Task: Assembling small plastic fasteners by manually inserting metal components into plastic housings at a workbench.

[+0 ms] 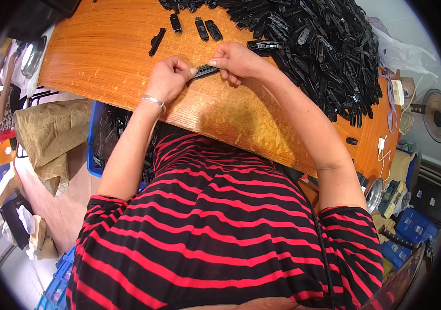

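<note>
In the head view we pinch one black clip (206, 71) between left hand (167, 78) and right hand (237, 62), upper centre over the bench (101, 51); with so fingertip-light a hold, we judge it could slip or twist loose toward the pile (313, 46) upper right.
</note>
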`<action>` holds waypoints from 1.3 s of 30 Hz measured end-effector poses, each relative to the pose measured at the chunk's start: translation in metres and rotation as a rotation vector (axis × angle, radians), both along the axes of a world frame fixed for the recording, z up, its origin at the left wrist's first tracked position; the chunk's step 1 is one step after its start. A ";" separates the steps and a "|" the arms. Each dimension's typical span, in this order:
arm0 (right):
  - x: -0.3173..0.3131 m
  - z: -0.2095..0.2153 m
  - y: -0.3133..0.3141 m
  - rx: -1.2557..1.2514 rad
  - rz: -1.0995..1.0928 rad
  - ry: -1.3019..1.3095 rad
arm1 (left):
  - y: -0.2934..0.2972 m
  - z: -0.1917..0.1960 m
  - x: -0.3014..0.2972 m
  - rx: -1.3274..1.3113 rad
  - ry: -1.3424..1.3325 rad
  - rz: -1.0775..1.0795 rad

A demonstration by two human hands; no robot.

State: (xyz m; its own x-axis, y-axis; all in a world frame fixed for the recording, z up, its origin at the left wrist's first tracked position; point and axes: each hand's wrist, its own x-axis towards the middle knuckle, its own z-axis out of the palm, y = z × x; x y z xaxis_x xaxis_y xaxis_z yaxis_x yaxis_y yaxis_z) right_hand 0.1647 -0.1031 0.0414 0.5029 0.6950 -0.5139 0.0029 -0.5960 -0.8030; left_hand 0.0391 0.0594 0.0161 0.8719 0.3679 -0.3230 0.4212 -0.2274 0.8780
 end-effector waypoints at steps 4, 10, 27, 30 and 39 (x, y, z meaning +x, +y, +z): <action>0.004 0.001 -0.001 -0.024 0.033 0.031 | 0.008 0.004 0.009 -0.059 0.094 -0.088; -0.011 -0.002 0.004 -0.030 -0.131 -0.002 | 0.005 0.027 0.017 0.146 0.220 -0.218; 0.019 -0.017 -0.073 -0.159 0.037 -1.323 | 0.133 0.028 -0.131 0.555 -0.019 -0.027; 0.012 -0.015 -0.062 -0.123 0.060 -1.304 | 0.113 0.018 -0.097 0.523 -0.126 0.033; -0.039 -0.015 -0.009 -0.017 0.028 -1.125 | 0.062 0.002 0.011 0.729 -0.235 0.118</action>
State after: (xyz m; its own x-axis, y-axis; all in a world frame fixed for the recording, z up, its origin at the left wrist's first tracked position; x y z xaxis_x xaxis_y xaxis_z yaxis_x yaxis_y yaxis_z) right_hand 0.1256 -0.1120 0.0266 0.6706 0.7106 0.2128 0.7342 -0.5951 -0.3268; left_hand 0.0496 0.1210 0.0178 0.8295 0.5112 0.2249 0.2998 -0.7474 0.5929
